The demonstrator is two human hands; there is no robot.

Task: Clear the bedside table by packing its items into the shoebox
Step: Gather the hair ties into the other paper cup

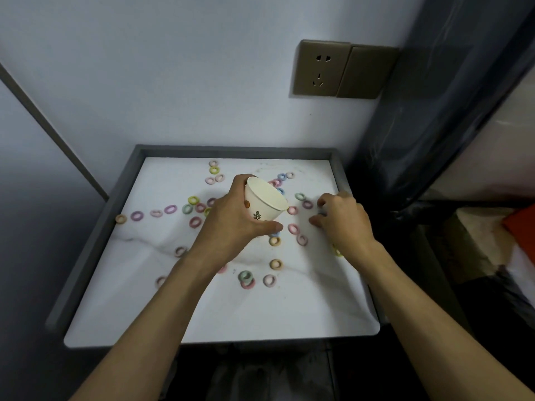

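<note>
A white paper cup [265, 205] with a small leaf print is gripped in my left hand [231, 224] and held tilted above the middle of the bedside table [95, 227]. Several small coloured rings lie scattered over the white marble-look top, such as a pink ring [293, 228], a green ring [245, 275] and a purple ring [137, 216]. My right hand [344, 224] is low over the table's right side with its fingers curled. Its thumb and forefinger pinch a small greyish ring [321, 212] that is mostly hidden. No shoebox is in view.
A raised grey rim runs along the table's back and sides. The wall behind carries a bronze socket and switch [343, 69]. A dark curtain [434, 125] hangs at the right, with bedding and an orange cushion [521, 227] beyond it.
</note>
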